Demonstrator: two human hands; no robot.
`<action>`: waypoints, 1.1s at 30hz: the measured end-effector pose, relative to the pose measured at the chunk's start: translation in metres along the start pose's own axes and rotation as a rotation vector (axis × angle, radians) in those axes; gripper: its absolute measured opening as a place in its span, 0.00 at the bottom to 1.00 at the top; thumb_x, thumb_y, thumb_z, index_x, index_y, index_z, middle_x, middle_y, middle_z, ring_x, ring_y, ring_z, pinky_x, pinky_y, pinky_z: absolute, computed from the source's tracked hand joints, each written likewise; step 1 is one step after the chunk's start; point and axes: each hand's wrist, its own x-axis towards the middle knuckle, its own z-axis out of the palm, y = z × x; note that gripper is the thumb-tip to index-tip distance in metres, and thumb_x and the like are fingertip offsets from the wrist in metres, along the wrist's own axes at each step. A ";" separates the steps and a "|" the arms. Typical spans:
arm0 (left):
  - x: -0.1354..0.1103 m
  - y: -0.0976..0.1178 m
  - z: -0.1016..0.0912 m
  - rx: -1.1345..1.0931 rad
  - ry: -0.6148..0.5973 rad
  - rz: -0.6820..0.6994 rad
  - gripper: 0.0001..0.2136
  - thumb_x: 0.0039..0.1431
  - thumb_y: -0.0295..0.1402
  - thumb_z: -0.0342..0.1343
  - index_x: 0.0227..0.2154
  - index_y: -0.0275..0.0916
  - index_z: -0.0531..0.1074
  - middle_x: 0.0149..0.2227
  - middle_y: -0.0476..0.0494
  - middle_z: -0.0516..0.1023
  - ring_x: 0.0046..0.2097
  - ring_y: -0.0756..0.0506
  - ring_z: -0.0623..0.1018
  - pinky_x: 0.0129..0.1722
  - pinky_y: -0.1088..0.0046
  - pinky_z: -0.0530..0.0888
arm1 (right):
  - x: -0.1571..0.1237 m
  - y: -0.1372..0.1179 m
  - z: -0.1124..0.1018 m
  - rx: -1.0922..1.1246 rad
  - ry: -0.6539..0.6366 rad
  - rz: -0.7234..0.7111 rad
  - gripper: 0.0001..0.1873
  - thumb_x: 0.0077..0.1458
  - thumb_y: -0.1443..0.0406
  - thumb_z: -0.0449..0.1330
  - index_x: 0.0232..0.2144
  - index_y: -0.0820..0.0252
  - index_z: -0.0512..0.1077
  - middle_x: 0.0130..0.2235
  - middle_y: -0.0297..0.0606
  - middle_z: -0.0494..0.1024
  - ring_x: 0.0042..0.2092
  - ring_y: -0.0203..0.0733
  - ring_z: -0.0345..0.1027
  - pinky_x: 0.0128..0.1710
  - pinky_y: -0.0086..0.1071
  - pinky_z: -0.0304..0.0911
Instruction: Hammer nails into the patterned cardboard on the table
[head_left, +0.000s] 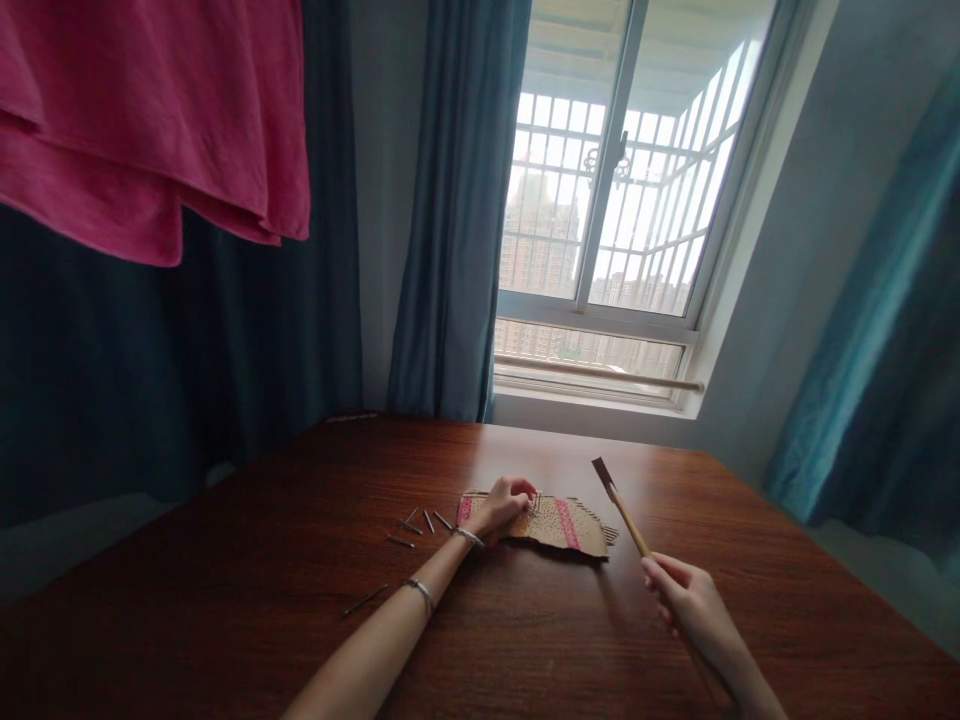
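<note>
A piece of brown cardboard (589, 540) with many dark dots and pink strips lies on the wooden table. Over its left part is my left hand (511, 500), fingers pinched at thin upright nails (538, 503) that stand on the cardboard. Which nail the fingertips hold is hard to make out. My right hand (681, 590) is wrapped round the wooden handle of a hammer (634, 525). Its dark narrow head is raised to the right of the cardboard, apart from it. Several loose nails (411, 525) are scattered left of the cardboard, and another (365, 600) lies nearer me.
The brown wooden table (247, 620) reaches to a blue curtain (450, 250) and a barred window (600, 200). A pink cloth (187, 120) hangs at the upper left. Another blue curtain (855, 370) hangs to the right.
</note>
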 end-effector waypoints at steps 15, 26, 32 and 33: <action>0.019 -0.017 -0.010 -0.394 0.173 -0.015 0.18 0.35 0.20 0.42 0.29 0.30 0.73 0.24 0.44 0.74 0.25 0.51 0.72 0.27 0.76 0.69 | 0.022 0.035 -0.039 -0.618 0.116 0.008 0.20 0.47 0.54 0.48 0.29 0.62 0.71 0.17 0.36 0.71 0.20 0.43 0.67 0.17 0.30 0.56; 0.025 -0.017 -0.015 -0.412 0.223 0.064 0.18 0.33 0.20 0.40 0.26 0.29 0.73 0.22 0.44 0.73 0.23 0.52 0.70 0.25 0.76 0.69 | 0.033 0.051 -0.044 -0.894 0.107 -0.057 0.18 0.49 0.58 0.48 0.33 0.60 0.74 0.32 0.45 0.78 0.36 0.49 0.71 0.31 0.30 0.59; 0.018 0.006 -0.025 -0.368 0.219 0.095 0.18 0.34 0.21 0.40 0.27 0.29 0.73 0.24 0.44 0.73 0.24 0.51 0.71 0.27 0.75 0.69 | 0.022 0.042 -0.037 -1.079 0.132 -0.067 0.17 0.52 0.59 0.47 0.32 0.59 0.73 0.34 0.46 0.76 0.38 0.47 0.71 0.33 0.30 0.60; 0.015 0.010 -0.027 -0.359 0.215 0.100 0.18 0.35 0.21 0.41 0.27 0.29 0.73 0.24 0.43 0.74 0.24 0.51 0.71 0.27 0.75 0.69 | 0.018 0.040 -0.035 -1.121 0.148 -0.072 0.17 0.53 0.59 0.46 0.32 0.59 0.73 0.35 0.46 0.75 0.37 0.47 0.71 0.33 0.31 0.60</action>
